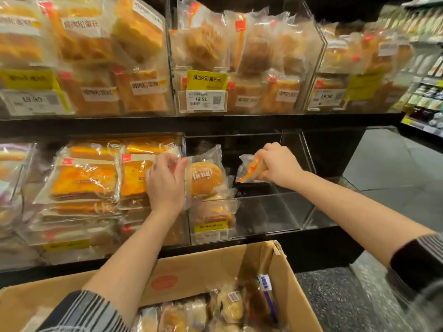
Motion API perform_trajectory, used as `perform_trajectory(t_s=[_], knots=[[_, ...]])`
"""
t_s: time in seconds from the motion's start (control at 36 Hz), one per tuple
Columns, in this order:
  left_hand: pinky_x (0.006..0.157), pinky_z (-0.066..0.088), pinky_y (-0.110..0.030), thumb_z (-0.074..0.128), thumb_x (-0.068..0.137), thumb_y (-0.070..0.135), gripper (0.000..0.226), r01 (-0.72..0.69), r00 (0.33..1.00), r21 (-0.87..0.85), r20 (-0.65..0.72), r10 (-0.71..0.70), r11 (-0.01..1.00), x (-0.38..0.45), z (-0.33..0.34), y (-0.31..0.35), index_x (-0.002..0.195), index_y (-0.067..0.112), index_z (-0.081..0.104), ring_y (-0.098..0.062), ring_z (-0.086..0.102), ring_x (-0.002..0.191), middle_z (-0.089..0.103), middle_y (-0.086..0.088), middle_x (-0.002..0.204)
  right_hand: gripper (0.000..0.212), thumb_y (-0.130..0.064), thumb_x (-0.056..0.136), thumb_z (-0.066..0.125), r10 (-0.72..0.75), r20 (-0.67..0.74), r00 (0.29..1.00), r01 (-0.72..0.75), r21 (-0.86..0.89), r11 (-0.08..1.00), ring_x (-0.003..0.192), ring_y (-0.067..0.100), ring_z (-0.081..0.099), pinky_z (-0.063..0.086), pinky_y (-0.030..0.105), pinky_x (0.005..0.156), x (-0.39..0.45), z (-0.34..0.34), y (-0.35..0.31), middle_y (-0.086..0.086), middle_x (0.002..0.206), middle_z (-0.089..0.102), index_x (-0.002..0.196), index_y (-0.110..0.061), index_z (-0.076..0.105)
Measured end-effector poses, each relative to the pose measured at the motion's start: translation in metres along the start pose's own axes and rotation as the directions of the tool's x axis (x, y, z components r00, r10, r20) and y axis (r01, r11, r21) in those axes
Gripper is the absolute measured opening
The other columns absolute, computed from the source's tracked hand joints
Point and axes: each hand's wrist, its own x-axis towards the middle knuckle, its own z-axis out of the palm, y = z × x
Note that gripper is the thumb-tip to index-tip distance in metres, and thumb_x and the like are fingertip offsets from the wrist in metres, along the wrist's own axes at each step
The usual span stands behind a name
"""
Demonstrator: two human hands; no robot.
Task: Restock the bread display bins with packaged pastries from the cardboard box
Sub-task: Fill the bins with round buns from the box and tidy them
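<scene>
My left hand (165, 179) grips the left edge of a packaged round bun (205, 177), holding it upright at the left side of a clear lower bin (294, 212). More wrapped buns (213, 212) lie under it in that bin. My right hand (275, 165) holds a small packaged pastry with orange print (250, 170) over the middle of the same bin. The cardboard box (215, 262) stands open below my arms, with several wrapped pastries (230, 307) inside.
The lower bin to the left holds stacked flat orange cakes (84, 180). Upper bins (239, 56) are full of packaged bread, with price tags (206, 99) on their fronts. A dark floor (395, 173) and another shelf unit (426, 68) lie to the right.
</scene>
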Motion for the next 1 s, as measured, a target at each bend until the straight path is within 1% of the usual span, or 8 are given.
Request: perform_trajectory(t_s=[0.17, 0.33, 0.42, 0.58, 0.64, 0.81, 0.92, 1.0], knots=[[0.082, 0.019, -0.016, 0.046, 0.097, 0.038, 0.028, -0.037, 0.999, 0.044, -0.008, 0.038, 0.998, 0.003, 0.004, -0.006, 0.099, 0.011, 0.055, -0.020, 0.051, 0.094, 0.053, 0.002, 0.096, 0.044, -0.041, 0.082, 0.069, -0.078, 0.162, 0.984, 0.121, -0.274, 0.954, 0.114, 0.026, 0.051, 0.041, 0.036, 0.095, 0.037, 0.028, -0.006, 0.009, 0.120, 0.057, 0.119, -0.017, 0.062], [0.084, 0.022, -0.022, 0.045, 0.097, 0.040, 0.029, -0.041, 0.999, 0.066, -0.002, 0.041, 0.997, 0.003, 0.008, -0.008, 0.100, 0.013, 0.054, -0.015, 0.047, 0.092, 0.051, 0.006, 0.094, 0.036, -0.019, 0.082, 0.072, -0.008, 0.359, 0.933, 0.026, -0.046, 0.999, 0.104, 0.024, 0.060, 0.051, 0.033, 0.090, 0.059, 0.052, -0.014, 0.007, 0.114, 0.061, 0.115, -0.010, 0.060], [0.086, 0.021, -0.022, 0.044, 0.097, 0.040, 0.029, -0.052, 0.999, 0.079, -0.004, 0.053, 0.996, 0.003, 0.010, -0.009, 0.100, 0.013, 0.054, -0.013, 0.047, 0.091, 0.051, 0.006, 0.094, 0.033, -0.015, 0.087, 0.063, -0.006, 0.348, 0.938, -0.011, 0.047, 0.999, 0.107, 0.024, 0.057, 0.048, 0.030, 0.090, 0.062, 0.067, -0.019, 0.007, 0.118, 0.058, 0.119, -0.011, 0.057], [0.087, 0.025, -0.024, 0.044, 0.096, 0.043, 0.026, -0.081, 0.997, 0.080, 0.006, 0.081, 0.994, 0.005, 0.012, -0.011, 0.097, 0.018, 0.051, -0.011, 0.045, 0.089, 0.051, 0.007, 0.093, 0.077, -0.012, 0.081, 0.072, -0.006, 0.313, 0.950, -0.030, 0.108, 0.994, 0.108, 0.024, 0.059, 0.052, 0.031, 0.089, 0.060, 0.072, -0.019, 0.008, 0.122, 0.055, 0.147, -0.014, 0.032], [0.086, 0.026, -0.025, 0.044, 0.096, 0.043, 0.026, -0.087, 0.996, 0.075, 0.007, 0.087, 0.993, 0.004, 0.011, -0.011, 0.097, 0.018, 0.050, -0.011, 0.046, 0.088, 0.051, 0.006, 0.092, 0.068, -0.012, 0.082, 0.071, 0.022, 0.324, 0.946, -0.080, 0.166, 0.983, 0.105, 0.022, 0.060, 0.053, 0.029, 0.088, 0.058, 0.066, -0.020, 0.007, 0.117, 0.057, 0.142, -0.013, 0.040], [0.086, 0.028, -0.026, 0.035, 0.091, 0.054, 0.041, -0.083, 0.996, 0.054, 0.021, 0.082, 0.995, 0.002, 0.008, -0.010, 0.097, 0.017, 0.052, -0.013, 0.047, 0.090, 0.052, 0.006, 0.092, 0.027, -0.012, 0.095, 0.053, 0.112, 0.047, 0.993, -0.121, 0.377, 0.918, 0.107, 0.022, 0.061, 0.051, 0.035, 0.091, 0.043, 0.016, -0.033, 0.005, 0.117, 0.063, 0.121, -0.016, 0.062], [0.087, 0.026, -0.025, 0.031, 0.089, 0.057, 0.050, -0.095, 0.995, 0.040, 0.021, 0.095, 0.995, 0.001, 0.005, -0.008, 0.099, 0.014, 0.054, -0.014, 0.049, 0.090, 0.053, 0.005, 0.092, 0.023, -0.020, 0.100, 0.047, 0.109, -0.103, 0.989, -0.013, 0.668, 0.744, 0.092, 0.015, 0.063, 0.053, 0.038, 0.086, 0.025, -0.027, -0.061, -0.005, 0.094, 0.064, 0.108, -0.015, 0.068], [0.088, 0.025, -0.025, 0.029, 0.090, 0.056, 0.051, -0.101, 0.995, 0.058, 0.025, 0.099, 0.993, 0.000, 0.005, -0.008, 0.100, 0.013, 0.054, -0.013, 0.049, 0.091, 0.052, 0.005, 0.093, 0.028, -0.033, 0.099, 0.048, -0.024, -0.169, 0.985, 0.124, 0.616, 0.778, 0.088, 0.011, 0.059, 0.050, 0.037, 0.083, 0.018, -0.053, -0.078, -0.004, 0.093, 0.063, 0.101, -0.015, 0.069]])
